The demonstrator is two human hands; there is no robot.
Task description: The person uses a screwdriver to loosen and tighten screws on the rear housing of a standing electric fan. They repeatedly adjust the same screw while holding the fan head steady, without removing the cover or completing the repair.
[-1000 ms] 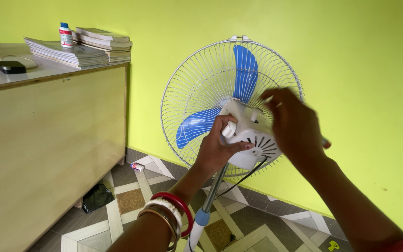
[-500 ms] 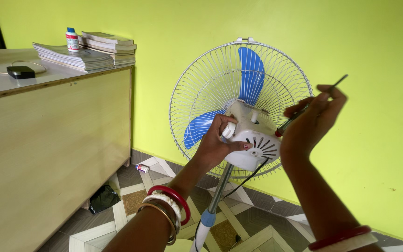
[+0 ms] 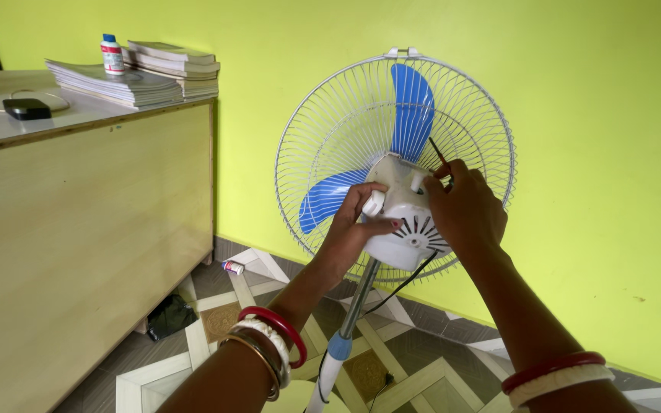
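A pedestal fan with blue blades and a white wire cage faces the green wall, its white motor housing towards me. My left hand grips the left side of the housing, fingers over its white knob. My right hand rests on the housing's right side and pinches a thin dark screwdriver, whose shaft pokes up against the back of the cage. Bangles circle both wrists.
The fan's pole and black cord run down to the patterned tile floor. A wooden desk at left carries stacked books, a small bottle and a black device. A dark cloth lies by the desk.
My right hand came back from out at the right with the screwdriver and now sits against the motor housing. My left hand has kept its grip on the housing.
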